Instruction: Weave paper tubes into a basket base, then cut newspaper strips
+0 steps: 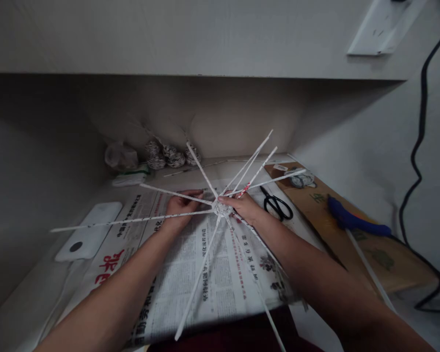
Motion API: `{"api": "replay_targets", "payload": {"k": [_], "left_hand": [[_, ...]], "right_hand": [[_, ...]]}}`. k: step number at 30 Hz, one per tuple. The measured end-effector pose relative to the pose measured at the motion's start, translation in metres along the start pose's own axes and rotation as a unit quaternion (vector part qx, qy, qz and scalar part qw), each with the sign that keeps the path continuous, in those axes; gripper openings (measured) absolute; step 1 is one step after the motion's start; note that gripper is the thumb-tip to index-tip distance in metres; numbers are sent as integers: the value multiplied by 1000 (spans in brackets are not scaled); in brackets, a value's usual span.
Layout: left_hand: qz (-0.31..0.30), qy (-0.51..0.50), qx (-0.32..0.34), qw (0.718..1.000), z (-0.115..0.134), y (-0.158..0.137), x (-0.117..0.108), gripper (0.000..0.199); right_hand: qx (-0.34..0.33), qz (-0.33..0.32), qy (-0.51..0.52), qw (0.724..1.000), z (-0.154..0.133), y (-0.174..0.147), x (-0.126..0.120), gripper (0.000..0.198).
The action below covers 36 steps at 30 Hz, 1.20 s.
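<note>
Paper spokes (202,169) fan near the newspaper's (183,259) far edge: my right hand (245,206) pinches the hub (223,209), left hand's (181,205) grip unclear. Weaving seems underway, steady tension needed next.

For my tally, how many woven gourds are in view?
3, at the back: left gourd, middle gourd and right gourd, the last partly behind a stick. Others may be hidden.
</note>
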State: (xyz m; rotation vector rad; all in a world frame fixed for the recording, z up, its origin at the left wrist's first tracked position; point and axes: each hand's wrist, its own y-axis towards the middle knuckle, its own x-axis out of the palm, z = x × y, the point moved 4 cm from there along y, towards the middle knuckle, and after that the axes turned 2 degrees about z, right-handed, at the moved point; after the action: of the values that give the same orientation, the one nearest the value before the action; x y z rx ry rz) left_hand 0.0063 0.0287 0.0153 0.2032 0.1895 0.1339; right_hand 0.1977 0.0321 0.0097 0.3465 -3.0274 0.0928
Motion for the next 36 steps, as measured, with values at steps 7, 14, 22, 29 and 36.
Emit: {"api": "replay_targets", "payload": {"k": [7,14,22,29,36], "left_hand": [[4,-72,-41,997,10,-4,0,27],[-32,-158,-77,984,-3,1,7,32],[-132,-174,-129,967,-7,-9,19,36],[-125,-211,-173,954,-11,-11,21,39],[-124,-218,-189,949,-12,-12,22,41]], "right_hand": [[-32,-23,-28,999,5,3,4,32],[-54,-41,-72,995,3,0,9,30],[-61,-59,-115,990,8,0,10,25],[-48,-26,-70,996,5,-2,13,25],[-49,-7,-55,997,4,-2,14,23]]}}
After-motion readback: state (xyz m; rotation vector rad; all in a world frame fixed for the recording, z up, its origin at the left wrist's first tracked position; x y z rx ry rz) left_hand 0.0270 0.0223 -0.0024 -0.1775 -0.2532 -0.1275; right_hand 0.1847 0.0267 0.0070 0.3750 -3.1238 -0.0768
